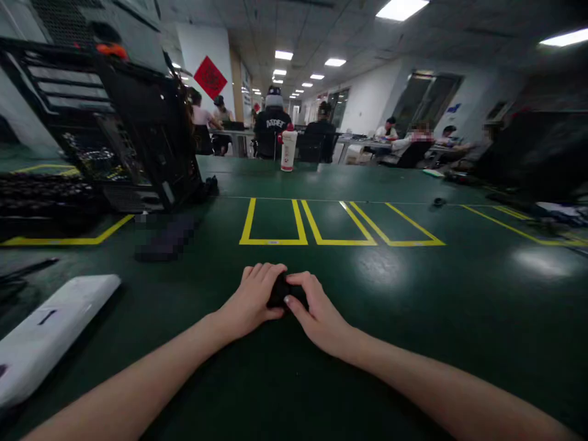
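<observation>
One black object (278, 294) (type indeterminate): gripped by curled fingers of left hand (248, 303) and right hand (324, 321), unreleased, nearer than yellow outlines (257, 242).

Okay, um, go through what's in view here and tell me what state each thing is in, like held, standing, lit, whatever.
Left hand: curled on the black object.
Right hand: fingers bent around its other side.
Black object: held; open or closed, can't tell.
Cup: upright.
Computer case: standing, insides exposed.
White box: lying flat.
Ceiling light: on.
Red sign: hung corner-up.
</observation>
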Tool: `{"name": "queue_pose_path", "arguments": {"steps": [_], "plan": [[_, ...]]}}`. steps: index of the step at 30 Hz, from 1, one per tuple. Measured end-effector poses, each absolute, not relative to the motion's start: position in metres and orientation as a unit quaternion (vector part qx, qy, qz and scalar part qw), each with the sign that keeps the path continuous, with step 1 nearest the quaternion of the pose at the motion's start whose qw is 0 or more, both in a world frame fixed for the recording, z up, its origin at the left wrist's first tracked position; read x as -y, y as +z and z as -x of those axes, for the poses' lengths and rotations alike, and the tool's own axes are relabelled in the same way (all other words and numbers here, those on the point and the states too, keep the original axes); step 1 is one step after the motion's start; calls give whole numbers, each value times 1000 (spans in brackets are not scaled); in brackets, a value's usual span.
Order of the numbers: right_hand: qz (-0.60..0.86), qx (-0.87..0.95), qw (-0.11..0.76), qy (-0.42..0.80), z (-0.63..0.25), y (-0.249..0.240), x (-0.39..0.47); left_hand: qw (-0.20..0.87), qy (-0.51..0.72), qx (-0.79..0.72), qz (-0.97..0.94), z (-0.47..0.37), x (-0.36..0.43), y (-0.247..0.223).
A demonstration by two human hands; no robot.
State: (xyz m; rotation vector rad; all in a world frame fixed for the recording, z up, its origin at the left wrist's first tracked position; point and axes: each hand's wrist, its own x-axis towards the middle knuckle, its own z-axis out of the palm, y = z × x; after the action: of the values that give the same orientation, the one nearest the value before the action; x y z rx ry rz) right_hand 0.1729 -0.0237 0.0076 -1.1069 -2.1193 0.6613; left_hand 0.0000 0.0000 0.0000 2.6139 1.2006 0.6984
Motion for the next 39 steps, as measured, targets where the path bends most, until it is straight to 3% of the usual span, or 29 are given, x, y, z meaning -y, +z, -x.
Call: {"name": "queue_pose_path", "arguments": {"steps": [6, 14, 21, 27, 32, 39], "plan": [[438, 786, 344, 269, -171, 10, 19, 100, 231, -406, -878, -1, 1, 6], [439, 739, 334, 387, -171, 9, 17, 122, 221, -406, -878, -2, 5, 16], [406, 774, 361, 325, -173, 14, 22, 128, 227, -404, -877, -1, 5, 16], [427, 732, 377, 374, -171, 12, 16, 123, 223, -408, -877, -1, 5, 16], [430, 719, 360, 412, -170, 10, 16, 124, 225, -410, -875, -1, 4, 15], [406, 773, 342, 347, -173, 14, 24, 118, 227, -408, -876, -1, 3, 13]]}}
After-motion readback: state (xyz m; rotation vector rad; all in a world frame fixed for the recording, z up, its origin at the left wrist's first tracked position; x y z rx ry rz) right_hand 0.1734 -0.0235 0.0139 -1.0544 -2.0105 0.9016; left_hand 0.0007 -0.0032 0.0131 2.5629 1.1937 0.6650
